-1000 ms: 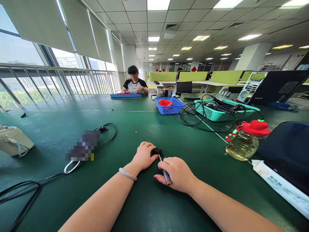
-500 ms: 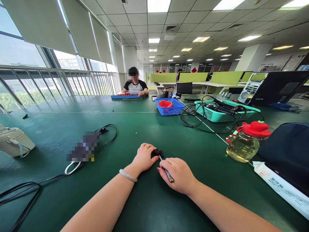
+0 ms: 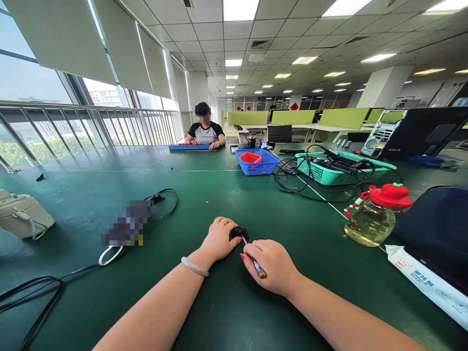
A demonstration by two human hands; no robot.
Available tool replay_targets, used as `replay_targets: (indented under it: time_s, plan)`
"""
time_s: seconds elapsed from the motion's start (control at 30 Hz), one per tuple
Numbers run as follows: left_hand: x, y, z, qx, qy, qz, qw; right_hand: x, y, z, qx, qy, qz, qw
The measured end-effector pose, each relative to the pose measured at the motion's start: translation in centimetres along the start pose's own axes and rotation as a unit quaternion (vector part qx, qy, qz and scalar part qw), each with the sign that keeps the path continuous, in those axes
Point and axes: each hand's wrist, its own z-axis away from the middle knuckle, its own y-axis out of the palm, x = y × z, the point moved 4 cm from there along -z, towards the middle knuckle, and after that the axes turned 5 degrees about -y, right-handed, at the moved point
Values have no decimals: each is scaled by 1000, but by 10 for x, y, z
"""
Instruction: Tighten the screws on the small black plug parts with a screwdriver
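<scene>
Slip risk: right hand (image 3: 272, 267) grips slim metal-shafted tool (image 3: 260, 270); skewed push could jab left hand (image 3: 220, 239) clasping small black block (image 3: 240, 232) ahead.

Windows (image 3: 22, 80) left — blinds (image 3: 73, 39) part-lowered; yellow-green partitions (image 3: 292, 116) beyond; ceiling lights (image 3: 240, 9) glowing

Tabletop (image 3: 215, 192) open from left grip (image 3: 221, 239) to blue basket (image 3: 258, 169); bottle (image 3: 371, 226) blocks right.

Open-plan office with green partitions (image 3: 292, 116), white desks (image 3: 336, 128), ceiling lights (image 3: 240, 9)
</scene>
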Motion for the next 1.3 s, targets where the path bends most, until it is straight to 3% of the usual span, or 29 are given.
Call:
replay_targets:
  time_s: [0.43,1.07,1.3]
  plan:
    - [0,1,0,2,2,-1,1000,3,-2,0,-8,-21,-1,1000]
    - [0,0,0,-1,2,4,1000,-2,6,1,30,6,3,1000]
    - [1,1,0,-1,1,2,1000,-2,4,0,2,3,3,1000]
